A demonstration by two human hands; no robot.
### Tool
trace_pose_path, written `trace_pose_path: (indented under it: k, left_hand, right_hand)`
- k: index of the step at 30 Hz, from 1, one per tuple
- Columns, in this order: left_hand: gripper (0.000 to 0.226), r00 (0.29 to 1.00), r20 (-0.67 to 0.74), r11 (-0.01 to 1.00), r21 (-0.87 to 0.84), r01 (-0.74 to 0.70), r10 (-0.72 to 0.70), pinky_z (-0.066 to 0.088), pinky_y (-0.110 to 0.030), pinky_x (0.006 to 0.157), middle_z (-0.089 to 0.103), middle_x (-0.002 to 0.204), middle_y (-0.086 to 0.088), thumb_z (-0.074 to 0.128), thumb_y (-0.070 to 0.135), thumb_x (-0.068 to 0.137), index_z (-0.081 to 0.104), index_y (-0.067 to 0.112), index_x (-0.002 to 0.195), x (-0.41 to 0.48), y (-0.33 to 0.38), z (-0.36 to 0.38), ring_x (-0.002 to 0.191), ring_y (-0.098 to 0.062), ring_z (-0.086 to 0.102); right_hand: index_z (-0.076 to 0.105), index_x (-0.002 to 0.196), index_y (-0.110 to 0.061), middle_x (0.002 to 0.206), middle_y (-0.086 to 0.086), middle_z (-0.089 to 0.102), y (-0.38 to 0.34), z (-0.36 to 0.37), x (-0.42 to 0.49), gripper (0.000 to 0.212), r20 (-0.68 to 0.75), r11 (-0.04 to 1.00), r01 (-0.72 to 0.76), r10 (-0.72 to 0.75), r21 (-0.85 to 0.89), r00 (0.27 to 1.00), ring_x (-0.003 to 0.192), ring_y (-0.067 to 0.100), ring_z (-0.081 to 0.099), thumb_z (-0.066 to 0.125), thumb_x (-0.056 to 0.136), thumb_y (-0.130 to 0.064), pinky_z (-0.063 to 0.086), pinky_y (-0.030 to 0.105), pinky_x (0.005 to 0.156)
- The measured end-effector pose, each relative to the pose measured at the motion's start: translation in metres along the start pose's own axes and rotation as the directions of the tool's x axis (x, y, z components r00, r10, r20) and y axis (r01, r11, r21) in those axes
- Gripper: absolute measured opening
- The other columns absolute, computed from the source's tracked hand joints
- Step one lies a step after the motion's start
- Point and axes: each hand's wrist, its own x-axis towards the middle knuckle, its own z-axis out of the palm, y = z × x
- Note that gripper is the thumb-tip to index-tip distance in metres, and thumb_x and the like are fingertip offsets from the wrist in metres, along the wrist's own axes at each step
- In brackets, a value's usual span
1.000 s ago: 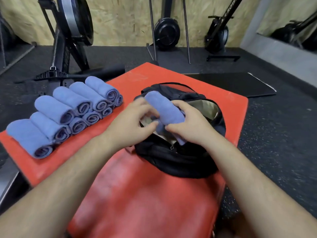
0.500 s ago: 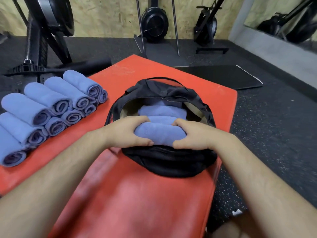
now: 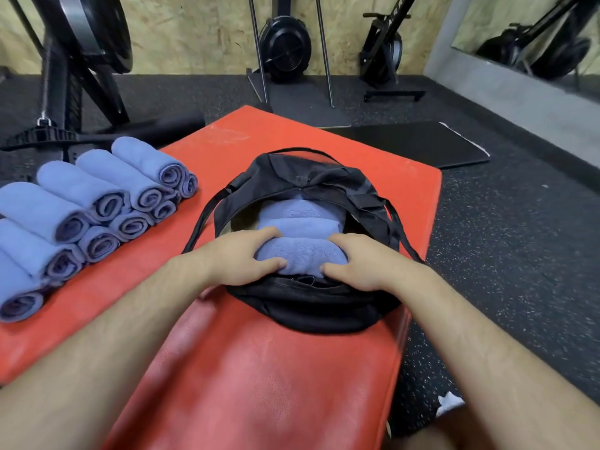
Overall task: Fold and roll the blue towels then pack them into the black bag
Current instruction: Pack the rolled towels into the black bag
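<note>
The black bag (image 3: 311, 315) lies open on the red mat (image 3: 259, 384). Inside it lie three rolled blue towels side by side. The nearest rolled towel (image 3: 300, 256) sits at the bag's front edge. My left hand (image 3: 238, 259) grips its left end, fingers curled over the top and thumb below. My right hand (image 3: 360, 263) grips its right end the same way. Two more rolled towels in the bag (image 3: 298, 219) show behind it. A stack of several rolled blue towels (image 3: 87, 209) lies on the mat at the left.
A black flat mat (image 3: 412, 142) lies on the dark rubber floor at the back right. Rowing machines and a metal frame (image 3: 282, 47) stand along the wooden wall. A black machine (image 3: 78, 60) stands behind the towel stack.
Both hands turned the towel from tilted above the bag to lying crosswise and lowered it into the bag's front. The view shifted slightly.
</note>
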Motion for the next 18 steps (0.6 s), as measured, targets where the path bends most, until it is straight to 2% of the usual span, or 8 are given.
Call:
trace_pose_path:
  k: [5, 9, 12, 14, 16, 18]
  left_hand:
    - [0.047, 0.997, -0.076, 0.998, 0.069, 0.012, -0.007, 0.048, -0.04, 0.093, 0.061, 0.123, 0.005, 0.062, 0.055, 0.089, 0.045, 0.038, 0.13, 0.004, 0.0, 0.008, 0.112, -0.023, 0.06]
    - [0.057, 0.981, -0.185, 0.99, 0.119, 0.076, -0.053, 0.052, -0.042, 0.083, 0.043, 0.118, 0.006, 0.073, 0.05, 0.082, 0.043, 0.041, 0.131, 0.002, 0.008, 0.014, 0.097, -0.03, 0.061]
    - [0.068, 0.953, -0.297, 0.995, 0.05, 0.082, -0.063, 0.051, -0.043, 0.089, 0.031, 0.118, 0.001, 0.086, 0.043, 0.07, 0.048, 0.029, 0.126, -0.002, 0.008, 0.016, 0.095, -0.027, 0.054]
    - [0.079, 0.933, -0.331, 0.989, -0.006, 0.148, -0.141, 0.047, -0.045, 0.098, 0.034, 0.125, -0.005, 0.089, 0.044, 0.065, 0.045, 0.019, 0.126, -0.003, 0.006, 0.017, 0.108, -0.031, 0.05]
    - [0.083, 0.938, -0.283, 0.98, -0.053, 0.192, -0.199, 0.044, -0.043, 0.102, 0.044, 0.13, -0.012, 0.087, 0.044, 0.068, 0.041, 0.013, 0.13, -0.002, 0.007, 0.019, 0.119, -0.033, 0.05]
    - [0.083, 0.947, -0.255, 0.98, -0.086, 0.177, -0.194, 0.043, -0.04, 0.104, 0.051, 0.135, -0.013, 0.085, 0.043, 0.073, 0.041, 0.009, 0.136, 0.0, 0.009, 0.02, 0.125, -0.03, 0.05]
  right_hand:
    - [0.057, 0.112, -0.022, 0.113, 0.0, 0.057, -0.001, 0.007, 0.0, 0.032, -0.096, 0.999, 0.033, -0.036, -0.032, 0.995, 0.104, 0.024, 0.057, 0.065, 0.09, -0.043, 0.048, 0.042, 0.09]
    - [0.049, 0.125, -0.027, 0.116, 0.0, 0.049, -0.006, 0.014, 0.001, 0.044, -0.209, 0.995, -0.023, 0.002, -0.1, 0.978, 0.101, 0.031, 0.059, 0.07, 0.087, -0.038, 0.051, 0.042, 0.078]
    - [0.042, 0.127, -0.03, 0.121, 0.0, 0.043, -0.01, 0.016, -0.003, 0.053, -0.236, 0.984, -0.059, 0.017, -0.17, 0.972, 0.093, 0.031, 0.06, 0.068, 0.083, -0.042, 0.052, 0.041, 0.072]
    - [0.036, 0.133, -0.032, 0.123, -0.001, 0.038, -0.012, 0.016, -0.007, 0.062, -0.268, 0.984, -0.05, 0.002, -0.171, 0.963, 0.088, 0.029, 0.058, 0.064, 0.079, -0.044, 0.05, 0.039, 0.068]
    - [0.031, 0.142, -0.033, 0.128, 0.0, 0.035, -0.014, 0.015, -0.009, 0.07, -0.274, 0.982, -0.042, -0.011, -0.185, 0.962, 0.089, 0.029, 0.056, 0.061, 0.079, -0.044, 0.048, 0.038, 0.068]
    - [0.036, 0.141, -0.031, 0.127, 0.003, 0.036, -0.016, 0.015, -0.006, 0.063, -0.257, 0.968, -0.08, 0.017, -0.237, 0.966, 0.092, 0.03, 0.057, 0.059, 0.084, -0.041, 0.047, 0.038, 0.069]
